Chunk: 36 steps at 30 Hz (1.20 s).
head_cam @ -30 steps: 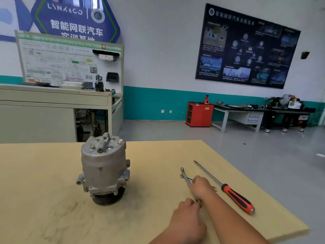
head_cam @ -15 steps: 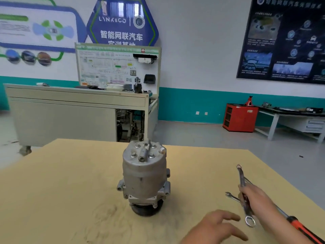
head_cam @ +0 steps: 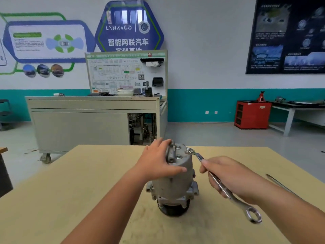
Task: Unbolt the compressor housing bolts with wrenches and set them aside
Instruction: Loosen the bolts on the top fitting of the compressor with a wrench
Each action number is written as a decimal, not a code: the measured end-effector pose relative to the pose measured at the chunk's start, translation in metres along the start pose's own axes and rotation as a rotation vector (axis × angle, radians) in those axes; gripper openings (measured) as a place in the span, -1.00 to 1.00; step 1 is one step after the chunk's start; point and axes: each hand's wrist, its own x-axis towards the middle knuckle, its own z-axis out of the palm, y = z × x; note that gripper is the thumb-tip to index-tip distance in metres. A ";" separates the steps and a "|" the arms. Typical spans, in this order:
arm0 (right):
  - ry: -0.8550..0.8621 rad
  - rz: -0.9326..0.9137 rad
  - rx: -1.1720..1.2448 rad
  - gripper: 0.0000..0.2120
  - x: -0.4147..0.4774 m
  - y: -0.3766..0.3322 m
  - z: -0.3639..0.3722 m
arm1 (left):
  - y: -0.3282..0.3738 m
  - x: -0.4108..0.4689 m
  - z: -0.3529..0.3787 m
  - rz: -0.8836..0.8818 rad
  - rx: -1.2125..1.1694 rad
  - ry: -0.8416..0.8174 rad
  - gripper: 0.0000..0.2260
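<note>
compressor (head_cam: 175,182) under left hand (head_cam: 156,161), right hand (head_cam: 230,178) with wrench (head_cam: 216,180) at its rim

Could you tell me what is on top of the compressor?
Bolt heads and a raised fitting show; the wrench sits on the right-edge bolt. The left hand covers the left side of the compressor.

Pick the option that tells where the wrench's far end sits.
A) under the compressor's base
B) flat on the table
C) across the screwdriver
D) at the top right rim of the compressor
D: the right hand grips the wrench by its shaft, and the far end meets the top right rim of the compressor, which the left hand rests on.
</note>
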 end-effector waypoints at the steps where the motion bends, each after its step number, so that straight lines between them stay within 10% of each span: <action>1: -0.012 -0.011 -0.025 -0.71 0.002 -0.004 0.000 | 0.000 0.002 0.006 -0.004 0.000 -0.004 -0.10; 10: -0.099 -0.003 -0.229 -0.63 0.011 -0.016 0.002 | 0.010 0.000 0.026 -0.083 -0.069 0.158 -0.44; 29: -0.195 0.089 -0.051 -0.63 0.023 -0.024 0.003 | 0.023 -0.003 0.038 -0.164 0.021 0.256 -0.32; 36: -0.323 0.117 -0.313 -0.65 0.028 -0.033 -0.021 | 0.021 -0.003 0.039 -0.165 0.004 0.251 -0.56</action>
